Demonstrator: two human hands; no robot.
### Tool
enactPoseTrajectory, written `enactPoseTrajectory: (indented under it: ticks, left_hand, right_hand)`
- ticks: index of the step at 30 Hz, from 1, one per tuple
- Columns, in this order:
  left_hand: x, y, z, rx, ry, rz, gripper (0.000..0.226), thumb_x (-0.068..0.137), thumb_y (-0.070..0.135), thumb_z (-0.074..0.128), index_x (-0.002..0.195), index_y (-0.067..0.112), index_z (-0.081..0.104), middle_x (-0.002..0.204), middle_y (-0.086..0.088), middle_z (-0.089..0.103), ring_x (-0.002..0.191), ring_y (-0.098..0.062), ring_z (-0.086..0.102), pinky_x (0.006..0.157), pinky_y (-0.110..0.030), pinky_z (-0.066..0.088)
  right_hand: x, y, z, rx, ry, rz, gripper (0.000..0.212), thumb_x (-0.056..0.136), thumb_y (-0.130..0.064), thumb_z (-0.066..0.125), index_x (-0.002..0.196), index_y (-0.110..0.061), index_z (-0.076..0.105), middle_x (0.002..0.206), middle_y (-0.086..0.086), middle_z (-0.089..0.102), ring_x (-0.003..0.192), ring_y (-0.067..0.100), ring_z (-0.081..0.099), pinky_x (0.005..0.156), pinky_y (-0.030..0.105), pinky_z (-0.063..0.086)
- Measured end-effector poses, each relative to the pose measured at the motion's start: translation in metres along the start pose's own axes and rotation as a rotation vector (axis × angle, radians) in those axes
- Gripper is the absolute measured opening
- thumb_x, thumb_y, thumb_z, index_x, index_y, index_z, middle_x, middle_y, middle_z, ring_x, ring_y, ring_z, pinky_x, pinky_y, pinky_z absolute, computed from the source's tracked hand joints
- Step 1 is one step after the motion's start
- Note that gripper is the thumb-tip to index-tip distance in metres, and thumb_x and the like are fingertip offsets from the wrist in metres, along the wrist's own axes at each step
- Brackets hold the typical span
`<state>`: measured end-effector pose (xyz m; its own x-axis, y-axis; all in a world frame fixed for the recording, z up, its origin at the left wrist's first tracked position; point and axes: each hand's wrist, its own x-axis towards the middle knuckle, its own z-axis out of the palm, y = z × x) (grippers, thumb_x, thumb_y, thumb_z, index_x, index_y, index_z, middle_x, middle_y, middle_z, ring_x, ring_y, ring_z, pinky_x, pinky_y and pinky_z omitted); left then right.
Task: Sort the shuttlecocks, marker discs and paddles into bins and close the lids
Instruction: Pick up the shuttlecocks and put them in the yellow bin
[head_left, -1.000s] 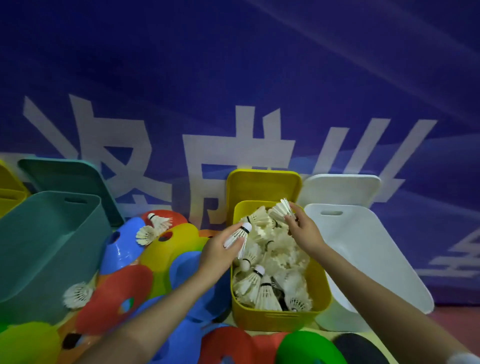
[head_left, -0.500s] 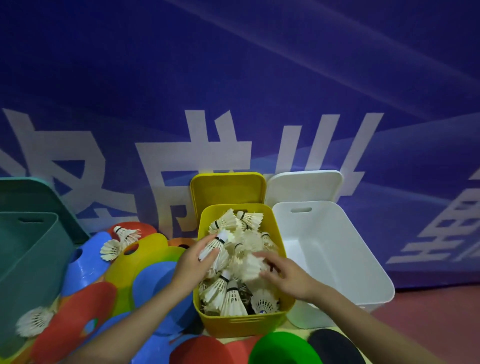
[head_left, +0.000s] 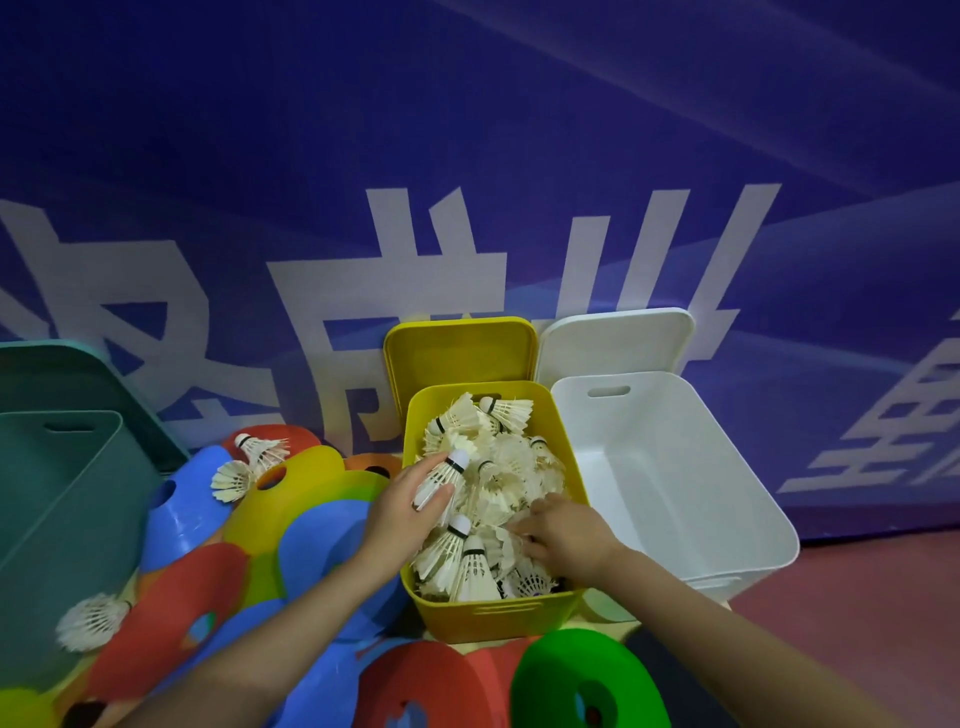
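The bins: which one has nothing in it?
The white bin, right of the yellow bin. Its inside is bare, while the yellow one is piled with shuttlecocks. The green bin's inside is mostly hidden.

scene dim, bluish cast overall. wide-angle bending at edges. loose shuttlecock (head_left: 91, 621) at lower left smeared by blur. white bin (head_left: 670, 499) brightest surface, no glare. soft shadow inside teal bin (head_left: 57, 499).
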<state>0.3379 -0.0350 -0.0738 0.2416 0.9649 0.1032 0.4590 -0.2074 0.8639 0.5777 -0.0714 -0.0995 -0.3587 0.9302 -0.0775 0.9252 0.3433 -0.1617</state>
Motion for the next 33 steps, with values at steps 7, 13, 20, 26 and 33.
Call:
enactPoseTrajectory:
  ticks: [7,13,20,26,33]
  left_hand:
    - [0.031,0.013,0.003,-0.014,0.053,-0.024,0.041,0.094,0.035,0.056,0.133,0.039,0.047,0.125,0.009,0.046,0.117,-0.004,0.044,0.093,-0.022,0.034]
    - [0.085,0.022,0.024,0.128,0.000,0.053,0.039,0.092,0.036,0.058,0.130,0.037,0.051,0.127,0.004,0.051,0.121,-0.015,0.045,0.092,-0.029,0.039]
    - [0.119,-0.005,0.048,0.438,-0.155,0.121,0.035,0.094,0.036,0.054,0.128,0.030,0.055,0.128,0.002,0.054,0.126,-0.021,0.039,0.101,-0.036,0.036]
    - [0.121,-0.015,0.056,0.532,-0.192,0.206,0.038,0.091,0.044,0.044,0.121,0.029,0.063,0.122,0.000,0.055,0.122,-0.020,0.038,0.101,-0.036,0.035]
    - [0.103,0.009,0.024,0.242,-0.018,0.180,0.042,0.091,0.041,0.041,0.125,0.024,0.059,0.125,0.002,0.051,0.122,-0.015,0.038,0.102,-0.031,0.032]
  right_hand:
    - [0.006,0.024,-0.029,0.409,0.448,0.245,0.034,0.092,-0.039,0.049,0.116,-0.021,0.065,0.114,0.000,0.061,0.114,0.016,0.048,0.090,0.026,0.037]
    - [0.046,0.035,-0.023,0.599,0.392,0.634,0.055,0.099,-0.025,0.044,0.150,-0.016,0.024,0.145,0.009,0.041,0.133,0.027,0.036,0.105,0.039,0.035]
    - [0.050,0.048,-0.008,0.936,0.451,0.679,0.036,0.098,-0.024,0.045,0.134,-0.024,0.051,0.128,0.002,0.059,0.107,0.017,0.059,0.091,0.030,0.045]
    - [0.053,0.050,-0.001,1.066,0.489,0.715,0.031,0.096,-0.026,0.048,0.126,-0.026,0.057,0.109,-0.003,0.065,0.090,0.010,0.062,0.079,0.028,0.051]
    - [0.048,0.044,-0.012,0.722,0.464,0.738,0.041,0.097,-0.033,0.046,0.135,-0.018,0.048,0.127,0.007,0.056,0.118,0.022,0.051,0.098,0.036,0.042]
